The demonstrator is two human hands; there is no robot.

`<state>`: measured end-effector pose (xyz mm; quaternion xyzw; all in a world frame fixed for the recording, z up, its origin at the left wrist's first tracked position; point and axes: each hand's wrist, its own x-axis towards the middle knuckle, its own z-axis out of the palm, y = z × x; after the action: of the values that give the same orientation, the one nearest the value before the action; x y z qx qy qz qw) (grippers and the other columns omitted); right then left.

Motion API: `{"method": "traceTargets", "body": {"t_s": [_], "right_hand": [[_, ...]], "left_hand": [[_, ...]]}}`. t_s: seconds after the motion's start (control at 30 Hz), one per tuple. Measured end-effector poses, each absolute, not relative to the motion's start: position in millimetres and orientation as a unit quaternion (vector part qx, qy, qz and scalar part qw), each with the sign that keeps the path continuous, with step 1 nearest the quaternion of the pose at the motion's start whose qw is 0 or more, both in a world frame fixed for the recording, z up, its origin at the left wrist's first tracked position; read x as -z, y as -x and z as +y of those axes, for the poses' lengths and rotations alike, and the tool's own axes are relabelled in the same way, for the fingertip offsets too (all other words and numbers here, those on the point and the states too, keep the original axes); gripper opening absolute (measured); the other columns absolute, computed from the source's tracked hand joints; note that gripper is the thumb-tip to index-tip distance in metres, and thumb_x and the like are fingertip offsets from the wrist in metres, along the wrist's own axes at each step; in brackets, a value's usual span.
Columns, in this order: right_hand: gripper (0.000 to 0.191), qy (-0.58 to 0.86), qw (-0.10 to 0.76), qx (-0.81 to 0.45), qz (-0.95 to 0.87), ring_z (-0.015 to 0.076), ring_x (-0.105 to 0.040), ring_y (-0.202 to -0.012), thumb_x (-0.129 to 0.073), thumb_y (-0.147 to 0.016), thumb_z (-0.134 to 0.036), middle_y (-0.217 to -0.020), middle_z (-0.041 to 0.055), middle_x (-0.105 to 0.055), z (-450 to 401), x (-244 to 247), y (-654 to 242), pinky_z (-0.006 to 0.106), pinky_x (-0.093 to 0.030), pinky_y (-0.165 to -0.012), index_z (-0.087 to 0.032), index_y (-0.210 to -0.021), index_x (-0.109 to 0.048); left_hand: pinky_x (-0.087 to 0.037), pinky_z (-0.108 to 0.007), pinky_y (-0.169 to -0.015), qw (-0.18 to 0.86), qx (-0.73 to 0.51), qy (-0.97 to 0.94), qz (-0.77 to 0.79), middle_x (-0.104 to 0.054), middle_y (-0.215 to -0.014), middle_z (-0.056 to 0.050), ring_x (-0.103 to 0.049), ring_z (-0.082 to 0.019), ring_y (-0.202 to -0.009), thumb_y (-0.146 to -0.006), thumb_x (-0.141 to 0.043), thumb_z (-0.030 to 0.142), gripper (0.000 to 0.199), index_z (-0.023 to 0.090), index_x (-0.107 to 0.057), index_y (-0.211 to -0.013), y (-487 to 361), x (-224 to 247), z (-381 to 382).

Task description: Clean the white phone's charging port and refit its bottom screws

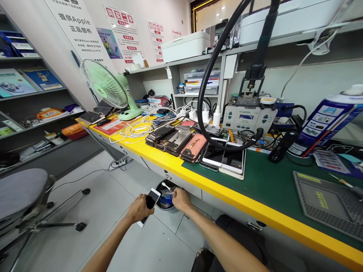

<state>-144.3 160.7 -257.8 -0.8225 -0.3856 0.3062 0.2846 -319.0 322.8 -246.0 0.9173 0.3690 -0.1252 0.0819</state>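
My left hand (138, 208) is closed around a white smartphone (153, 197) with a dark screen, held tilted above the floor in front of the bench. In my right hand (181, 198), finger and thumb pinch a white-tipped cotton swab (165, 185) that points toward the upper left. The swab's tip is a short way above and to the right of the phone, apart from it. Below and between both hands stands a dark round trash bin (167, 206) with blue and clear waste in it.
The yellow-edged bench (255, 211) bears stacked phone screens (172, 141), white phones (234, 158), white cables (136, 128), a spray can (323, 121) and a grey perforated tray (326, 204). A black hose (202, 98) arches above. At left are a green fan (107, 85) and stool (24, 192).
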Motion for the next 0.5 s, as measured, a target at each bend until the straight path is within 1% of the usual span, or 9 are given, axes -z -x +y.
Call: {"method": "traceTargets", "body": {"t_s": [0.13,0.27,0.4,0.5], "right_hand": [[0.023,0.802,0.283,-0.331,-0.408,0.0210,-0.067,-0.099,-0.063,-0.098,-0.033,-0.115,0.0074,-0.067,162.6,260.1,147.5,0.040,-0.057,-0.086,-0.016,-0.114,-0.066],[0.026,0.815,0.282,-0.319,-0.394,0.0226,-0.066,-0.104,-0.061,-0.099,-0.034,-0.118,0.0085,-0.066,165.9,262.0,151.7,0.043,-0.056,-0.089,-0.017,-0.118,-0.064],[0.024,0.796,0.291,-0.331,-0.414,0.0216,-0.067,-0.100,-0.063,-0.098,-0.033,-0.115,0.0076,-0.067,165.1,263.3,152.5,0.041,-0.056,-0.088,-0.016,-0.114,-0.066],[0.026,0.809,0.293,-0.320,-0.396,0.0226,-0.066,-0.103,-0.062,-0.098,-0.034,-0.117,0.0082,-0.066,161.3,262.3,150.8,0.043,-0.056,-0.090,-0.016,-0.117,-0.064]], "left_hand": [[-0.056,-0.043,-0.087,0.092,0.131,-0.909,0.384,-0.063,-0.122,-0.009,-0.064,-0.023,-0.104,-0.094,-0.064,0.038,0.036,0.017,-0.060,-0.123,318.6,248.0,323.1],[-0.056,-0.043,-0.086,0.103,0.131,-0.904,0.394,-0.063,-0.120,-0.009,-0.065,-0.023,-0.102,-0.094,-0.064,0.038,0.034,0.017,-0.061,-0.121,318.0,249.9,320.0],[-0.056,-0.044,-0.089,0.115,0.117,-0.901,0.402,-0.063,-0.122,-0.009,-0.064,-0.024,-0.104,-0.094,-0.065,0.038,0.036,0.017,-0.060,-0.122,318.7,252.8,320.1],[-0.056,-0.045,-0.089,0.128,0.104,-0.897,0.409,-0.062,-0.124,-0.009,-0.064,-0.024,-0.106,-0.094,-0.065,0.037,0.037,0.017,-0.060,-0.124,320.5,255.8,322.3]]}}
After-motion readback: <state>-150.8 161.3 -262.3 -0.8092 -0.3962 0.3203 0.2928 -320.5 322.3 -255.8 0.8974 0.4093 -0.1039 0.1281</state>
